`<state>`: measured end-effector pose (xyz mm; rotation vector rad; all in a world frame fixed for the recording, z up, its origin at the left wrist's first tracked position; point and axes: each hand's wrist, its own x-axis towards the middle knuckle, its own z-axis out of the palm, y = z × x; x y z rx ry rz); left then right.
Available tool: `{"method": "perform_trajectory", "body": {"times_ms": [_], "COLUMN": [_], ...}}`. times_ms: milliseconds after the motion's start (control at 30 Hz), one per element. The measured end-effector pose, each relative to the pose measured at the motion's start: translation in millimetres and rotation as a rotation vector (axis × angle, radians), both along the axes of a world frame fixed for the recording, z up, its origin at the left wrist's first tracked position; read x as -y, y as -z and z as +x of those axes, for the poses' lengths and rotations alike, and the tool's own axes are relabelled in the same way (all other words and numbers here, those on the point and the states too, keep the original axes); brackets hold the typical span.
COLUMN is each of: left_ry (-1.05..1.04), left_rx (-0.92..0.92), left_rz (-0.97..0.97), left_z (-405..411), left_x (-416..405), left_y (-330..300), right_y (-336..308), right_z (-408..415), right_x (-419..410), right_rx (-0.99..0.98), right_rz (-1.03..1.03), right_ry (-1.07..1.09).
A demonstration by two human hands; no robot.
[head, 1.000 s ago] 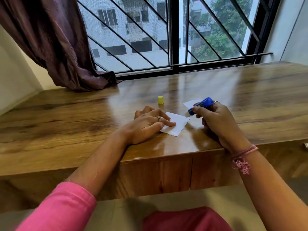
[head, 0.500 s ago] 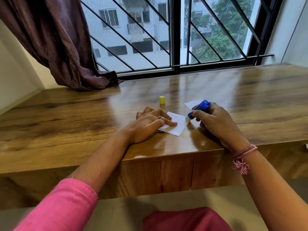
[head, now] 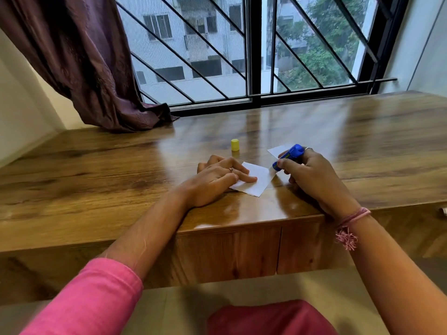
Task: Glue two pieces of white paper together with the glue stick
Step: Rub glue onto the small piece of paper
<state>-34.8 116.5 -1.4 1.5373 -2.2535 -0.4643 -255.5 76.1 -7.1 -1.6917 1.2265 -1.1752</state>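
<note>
A small white paper square (head: 258, 182) lies on the wooden table (head: 121, 180). My left hand (head: 215, 182) rests flat on its left part, fingers straight and pressing it down. My right hand (head: 312, 177) grips a blue glue stick (head: 289, 157), tilted so its lower tip meets the paper's right corner. A second white paper piece (head: 278, 150) lies just behind the glue stick, partly hidden by my right hand. The yellow cap (head: 234, 144) stands upright on the table behind my left hand.
A dark curtain (head: 96, 68) drapes onto the table's back left. A barred window (head: 254, 52) runs along the far edge. The table's front edge (head: 242, 226) has a drawer front beneath it. A small white object (head: 443, 211) shows at the far right edge.
My right hand has brought the glue stick down and left, from hovering over the far paper to touching the near paper's right corner. My left hand stays on the paper.
</note>
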Motion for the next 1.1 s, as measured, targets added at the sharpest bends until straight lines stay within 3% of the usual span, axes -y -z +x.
{"method": "perform_trajectory", "body": {"times_ms": [1100], "left_ry": [-0.024], "left_rx": [-0.011], "left_rz": [0.042], "left_z": [1], "left_x": [1], "left_y": [-2], "right_y": [-5], "right_z": [1], "right_x": [-12], "right_rx": [-0.205], "right_rz": [-0.134], "right_ry": [-0.050]}}
